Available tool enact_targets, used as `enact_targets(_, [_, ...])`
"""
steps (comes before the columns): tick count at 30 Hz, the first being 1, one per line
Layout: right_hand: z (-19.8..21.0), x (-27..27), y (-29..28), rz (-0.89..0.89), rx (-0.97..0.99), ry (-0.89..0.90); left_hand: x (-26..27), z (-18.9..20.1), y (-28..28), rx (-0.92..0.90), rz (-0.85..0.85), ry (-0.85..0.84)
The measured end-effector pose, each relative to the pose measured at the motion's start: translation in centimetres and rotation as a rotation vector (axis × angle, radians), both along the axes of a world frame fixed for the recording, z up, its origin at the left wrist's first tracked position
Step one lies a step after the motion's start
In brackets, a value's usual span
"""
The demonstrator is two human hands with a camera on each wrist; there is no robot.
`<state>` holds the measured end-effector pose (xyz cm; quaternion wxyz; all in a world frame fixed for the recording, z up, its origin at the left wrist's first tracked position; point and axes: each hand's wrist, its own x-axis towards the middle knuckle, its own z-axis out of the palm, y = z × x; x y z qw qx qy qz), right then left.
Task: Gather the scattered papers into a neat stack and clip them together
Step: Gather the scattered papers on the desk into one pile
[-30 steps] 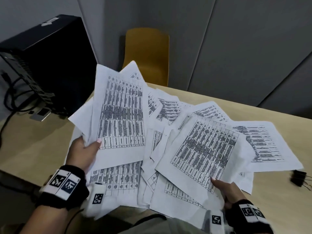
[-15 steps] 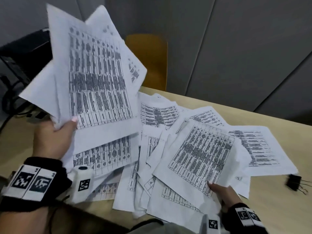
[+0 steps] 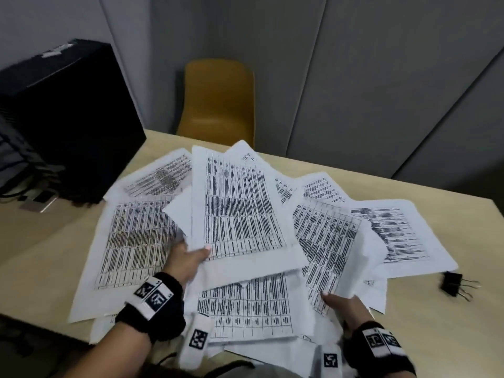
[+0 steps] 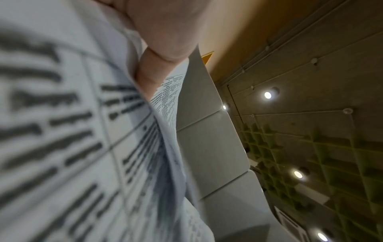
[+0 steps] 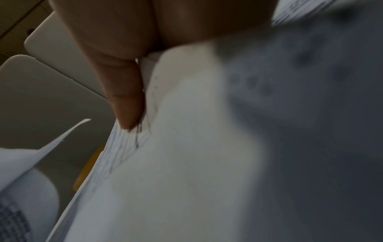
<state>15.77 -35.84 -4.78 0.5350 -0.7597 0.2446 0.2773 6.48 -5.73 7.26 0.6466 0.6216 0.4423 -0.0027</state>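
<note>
Right now my left hand (image 3: 188, 259) pinches a loose sheaf (image 3: 237, 214) and my right hand (image 3: 345, 304) pinches papers (image 3: 327, 241) at right; sheets could slide off the near table (image 3: 450, 336) edge, binder clip (image 3: 451, 282) lying far right.

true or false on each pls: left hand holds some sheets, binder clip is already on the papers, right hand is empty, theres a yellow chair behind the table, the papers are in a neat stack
1. The left hand holds some sheets. True.
2. The binder clip is already on the papers. False: it lies on the table, to the right of the papers, apart from them.
3. The right hand is empty. False: it pinches a sheet by its near edge.
4. A yellow chair stands behind the table. True.
5. The papers are in a neat stack. False: they lie fanned out and overlapping at different angles.
</note>
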Motion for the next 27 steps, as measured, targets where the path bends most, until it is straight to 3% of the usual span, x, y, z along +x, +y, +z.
enact_targets(4, [0.5,0.0,0.1,-0.022,-0.016,0.001,1.7,1.3,-1.2,-0.045,-0.077,-0.082])
enact_targets(9, [1.8,0.0,0.8,0.050,0.027,0.030,3.9,2.6,-2.1,0.081,-0.097,-0.166])
enact_targets(17, [2.3,-0.3,0.7,0.066,-0.047,0.015,3.9,-3.2,-1.9,0.176,-0.231,0.068])
enact_targets(22, [1.7,-0.3,0.6,-0.010,0.078,0.050,4.7,-2.7,-3.4,0.194,-0.257,0.069])
enact_targets(27, [2.1,-0.4,1.0,-0.062,0.285,0.172,5.8,-2.9,-5.1,0.240,-0.395,0.113])
